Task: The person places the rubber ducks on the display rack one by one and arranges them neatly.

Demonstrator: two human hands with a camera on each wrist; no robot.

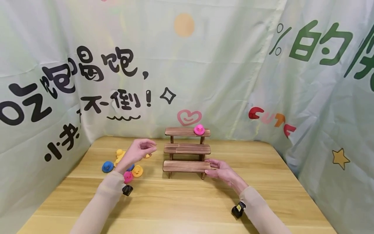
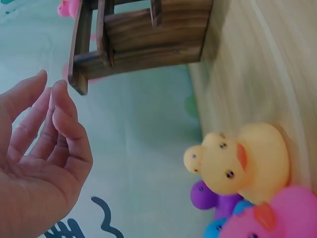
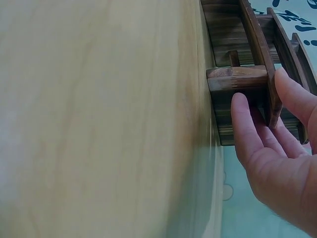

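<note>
A three-tier wooden stand (image 1: 187,166) stands toward the back of the table. One pink rubber duck (image 1: 199,130) sits at the right of its top step. My right hand (image 1: 223,173) holds the right end of the lowest step, thumb (image 3: 297,99) over the board and fingers below and beside the leg. My left hand (image 1: 138,152) is raised left of the stand, its fingers loosely bent and nothing between them. Below that hand lie several rubber ducks, among them a blue duck (image 1: 107,166), a yellow duck (image 1: 137,171) and a pink duck (image 1: 128,176).
The wooden table (image 1: 187,208) reaches back to a printed fabric curtain (image 1: 222,81), which also closes off both sides. In the left wrist view a purple duck (image 2: 203,196) shows behind a large yellow duck (image 2: 262,158).
</note>
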